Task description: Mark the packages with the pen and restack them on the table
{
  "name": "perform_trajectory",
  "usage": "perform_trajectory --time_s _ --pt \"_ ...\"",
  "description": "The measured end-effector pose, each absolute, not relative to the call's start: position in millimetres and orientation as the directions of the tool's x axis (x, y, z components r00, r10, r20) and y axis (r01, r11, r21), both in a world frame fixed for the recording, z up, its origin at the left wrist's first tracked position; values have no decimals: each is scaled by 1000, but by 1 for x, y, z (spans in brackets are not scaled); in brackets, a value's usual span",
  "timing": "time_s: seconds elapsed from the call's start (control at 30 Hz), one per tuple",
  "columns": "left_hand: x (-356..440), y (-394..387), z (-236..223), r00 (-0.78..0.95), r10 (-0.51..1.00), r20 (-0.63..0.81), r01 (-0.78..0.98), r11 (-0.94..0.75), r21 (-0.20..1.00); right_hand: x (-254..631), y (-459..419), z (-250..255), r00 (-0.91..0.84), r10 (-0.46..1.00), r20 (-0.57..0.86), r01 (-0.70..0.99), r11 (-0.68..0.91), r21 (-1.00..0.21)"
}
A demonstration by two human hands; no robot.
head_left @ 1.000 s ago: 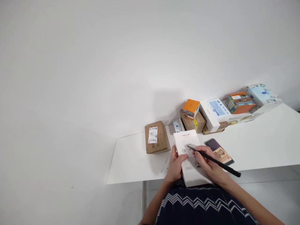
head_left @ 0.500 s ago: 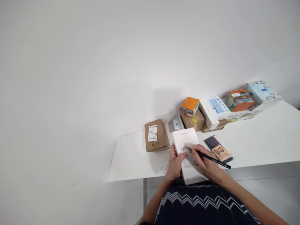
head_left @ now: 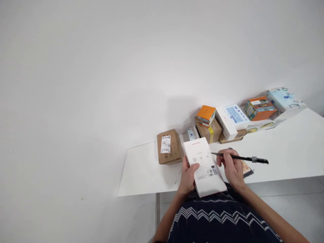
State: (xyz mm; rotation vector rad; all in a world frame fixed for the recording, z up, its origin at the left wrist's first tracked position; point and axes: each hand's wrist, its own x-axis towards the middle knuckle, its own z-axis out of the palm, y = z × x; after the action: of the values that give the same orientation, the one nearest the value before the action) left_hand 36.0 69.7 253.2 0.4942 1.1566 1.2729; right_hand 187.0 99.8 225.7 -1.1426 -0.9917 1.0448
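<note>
My left hand [head_left: 187, 175] grips a white box [head_left: 204, 184] by its left side, thumb across the printed face. Red lettering runs along the box's far end, and small dark print and a code mark its lower half. A black pen [head_left: 249, 158] is pinched in my right hand [head_left: 233, 168], its tip pointing left near the right edge of the box. Beneath my right hand lies a phone [head_left: 246, 168], mostly covered, with a picture on its back.
On the white table [head_left: 141, 168], a brown carton [head_left: 174, 152] with a label stands left. Along the wall are an orange box [head_left: 206, 113] on another carton [head_left: 215, 131], a long white box [head_left: 227, 126], a second orange box [head_left: 262, 108] and a light-blue flowered box [head_left: 286, 98].
My right hand and the pen have moved right, off the face of the white box and over the phone. The box has shifted slightly left, still in my left hand.
</note>
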Motion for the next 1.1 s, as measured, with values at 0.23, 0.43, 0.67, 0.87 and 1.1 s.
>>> perform_trajectory --time_s 0.23,0.43,0.67,0.87,1.1 --pt "31 74 252 -182 884 -432 -519 287 805 207 130 114 -14 773 -634 18 -634 -773" --pt "32 75 249 -175 873 -456 -543 301 784 205 123 57 -21 665 -747 198 -729 -655" --pt "32 75 244 -170 870 -464 -556 304 774 242 135 55 193 775 -602 493 -607 -623" --pt "35 78 241 -167 866 -471 -536 322 780 274 117 48 221 923 -314 900 -317 -299" --pt "35 81 241 -164 868 -469 -524 326 787 267 109 59 227 958 -177 964 -246 -96"
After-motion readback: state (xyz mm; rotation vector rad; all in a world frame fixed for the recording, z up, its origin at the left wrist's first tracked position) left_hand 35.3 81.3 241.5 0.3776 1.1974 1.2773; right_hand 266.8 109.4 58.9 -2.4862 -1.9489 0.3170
